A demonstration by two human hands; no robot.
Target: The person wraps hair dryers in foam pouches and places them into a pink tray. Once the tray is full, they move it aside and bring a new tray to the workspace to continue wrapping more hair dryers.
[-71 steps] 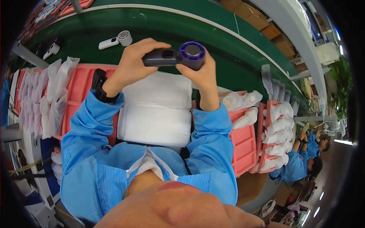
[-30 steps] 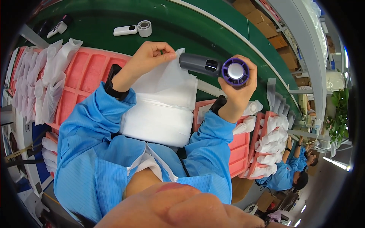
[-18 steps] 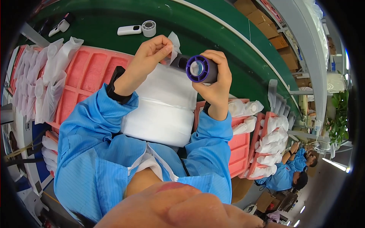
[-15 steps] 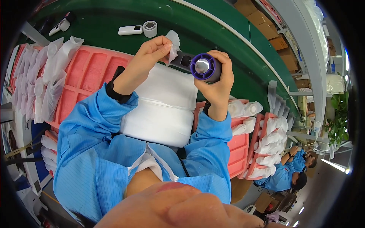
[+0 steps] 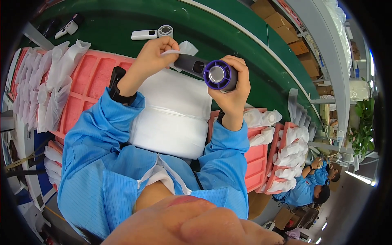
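Observation:
My right hand point(image 5: 234, 90) is closed around the round head of a dark grey handheld fan point(image 5: 190, 64) with a purple grille and a silver centre, which faces up toward me. The fan's handle points left. At the handle's far end, my left hand point(image 5: 157, 56) pinches a thin white wipe or cloth point(image 5: 188, 48), part of which spreads over and behind the handle. Whether the left fingers also touch the handle cannot be made out. Below both hands lies a stack of white translucent sheets or bags point(image 5: 171, 126).
Beyond my hands runs a green belt point(image 5: 110, 30) carrying a white handheld fan point(image 5: 144, 34) and another fan point(image 5: 65, 30) farther left. Pink trays point(image 5: 90, 83) stand left and right, several holding white-wrapped items point(image 5: 292, 153). Two people in blue work at the far right.
My left hand has shifted slightly left, and the wipe has come off the handle's side, baring more of it. The white fan on the belt has moved a little right.

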